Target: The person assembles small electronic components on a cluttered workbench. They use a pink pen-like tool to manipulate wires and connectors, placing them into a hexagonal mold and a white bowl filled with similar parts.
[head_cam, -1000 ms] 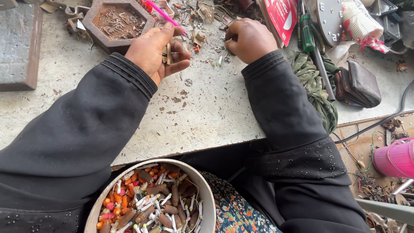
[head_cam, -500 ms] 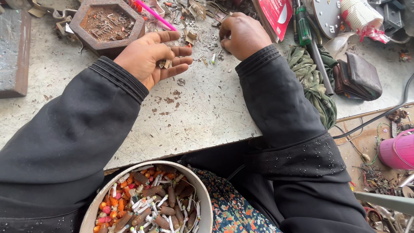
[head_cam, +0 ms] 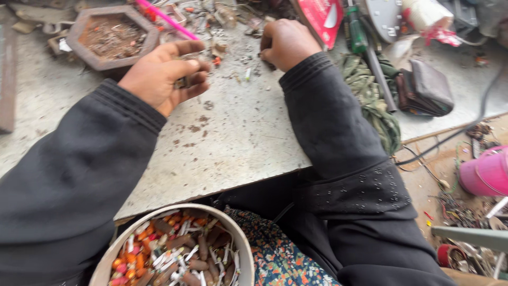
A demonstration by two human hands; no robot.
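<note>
The left hand (head_cam: 161,74) was curled around a small dark piece (head_cam: 185,81), its long axis not clear. The right hand (head_cam: 286,42) was closed, knuckles up; I cannot tell its contents. It lay at three o'clock from the piece, on the table (head_cam: 238,143).

Black sleeves (head_cam: 338,137), pink tub (head_cam: 487,172)

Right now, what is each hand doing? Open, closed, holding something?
Left hand: fingers curled around a small dark piece, holding it.
Right hand: closed in a loose fist on the worktable; what it grips cannot be told.
</note>
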